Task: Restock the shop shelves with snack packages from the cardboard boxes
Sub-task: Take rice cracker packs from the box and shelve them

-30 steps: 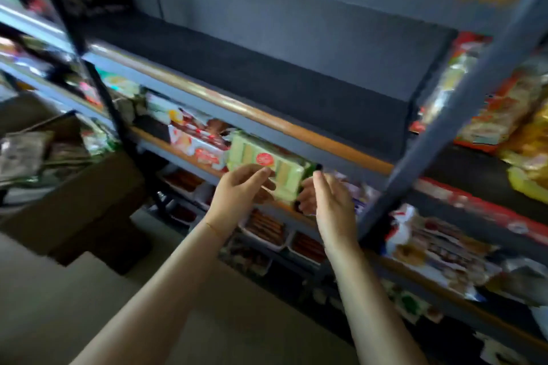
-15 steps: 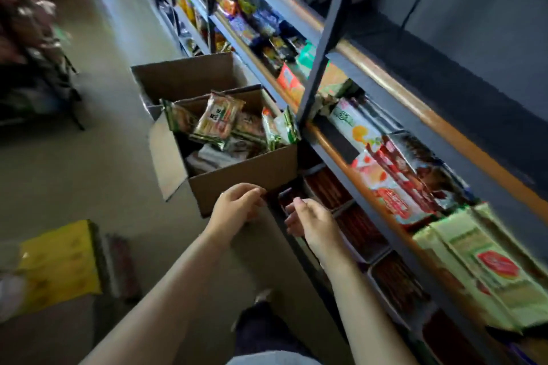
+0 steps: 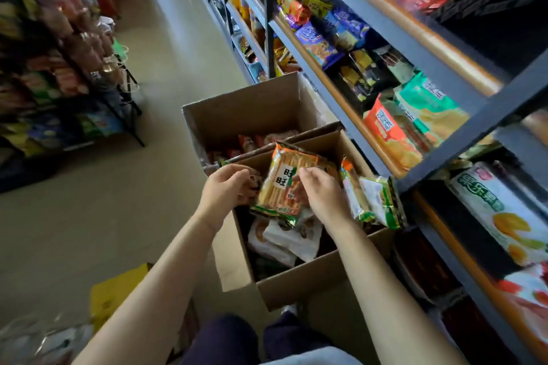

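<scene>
An orange and green rice cracker package [image 3: 277, 184] is tilted up above the near cardboard box [image 3: 299, 284]. My left hand [image 3: 226, 190] grips its left edge with curled fingers. My right hand [image 3: 324, 197] holds its right side, fingers curled over the front. Two more green-edged packages [image 3: 372, 201] stand upright in the box's right corner, and a white packet [image 3: 284, 241] lies lower inside. A second, taller cardboard box [image 3: 252, 109] stands just behind, with red packets at its bottom.
Grey shop shelves [image 3: 350, 111] with wooden edges run along the right, stocked with snack bags. A display rack [image 3: 59, 74] of snacks stands across the aisle at the left. A yellow carton [image 3: 118, 290] lies on the floor at lower left. My knees are below the box.
I turned from the shelf, where both hands set a green wafer pack, down to the boxes. Both hands reached into the near box and took hold of the rice cracker package.
</scene>
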Demonstrator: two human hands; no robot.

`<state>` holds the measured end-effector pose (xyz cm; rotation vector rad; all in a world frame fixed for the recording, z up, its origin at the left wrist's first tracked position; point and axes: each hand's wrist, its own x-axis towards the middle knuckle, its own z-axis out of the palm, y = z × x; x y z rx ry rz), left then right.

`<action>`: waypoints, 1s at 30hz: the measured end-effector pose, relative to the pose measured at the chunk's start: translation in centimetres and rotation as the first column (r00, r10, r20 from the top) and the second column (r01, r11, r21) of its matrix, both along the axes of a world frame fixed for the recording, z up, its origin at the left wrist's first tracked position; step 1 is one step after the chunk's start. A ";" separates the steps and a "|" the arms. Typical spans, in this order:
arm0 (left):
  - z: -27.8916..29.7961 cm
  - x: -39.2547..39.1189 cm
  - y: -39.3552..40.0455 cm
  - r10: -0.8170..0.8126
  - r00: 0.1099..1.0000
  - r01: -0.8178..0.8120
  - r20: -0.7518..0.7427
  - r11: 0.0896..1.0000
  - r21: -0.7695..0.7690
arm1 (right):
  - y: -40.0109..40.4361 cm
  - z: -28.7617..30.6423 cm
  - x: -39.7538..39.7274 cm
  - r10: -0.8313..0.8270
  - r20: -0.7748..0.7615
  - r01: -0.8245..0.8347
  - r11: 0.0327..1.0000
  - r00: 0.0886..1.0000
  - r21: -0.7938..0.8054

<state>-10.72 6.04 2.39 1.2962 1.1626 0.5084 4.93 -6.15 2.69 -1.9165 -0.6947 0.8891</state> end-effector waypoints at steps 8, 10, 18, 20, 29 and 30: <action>-8.7 0.1 16.3 0.014 0.963 0.063 -0.269 0.959 0.277 | 18.7 -4.8 3.1 -0.096 -0.126 0.091 0.995 0.987 -0.043; -11.2 0.6 20.3 -0.029 0.909 0.232 -0.416 0.865 0.446 | 23.5 -6.6 3.9 -0.149 -0.140 0.137 0.986 0.979 -0.091; -18.9 2.0 30.9 -0.037 0.686 0.521 -0.727 0.722 0.455 | 37.6 -18.4 4.4 -0.457 -0.267 0.358 0.867 0.848 -0.346; -20.1 2.0 31.1 -0.046 0.655 0.555 -0.755 0.706 0.439 | 37.7 -24.9 6.5 -0.569 -0.298 0.389 0.780 0.766 -0.491; -22.4 3.0 30.8 -0.007 0.749 0.505 -0.663 0.654 0.564 | 37.5 -29.4 7.9 -0.813 -0.388 0.412 0.563 0.435 -0.717; -22.5 3.3 30.7 -0.008 0.753 0.502 -0.657 0.653 0.567 | 37.5 -29.8 8.0 -0.819 -0.395 0.422 0.558 0.415 -0.714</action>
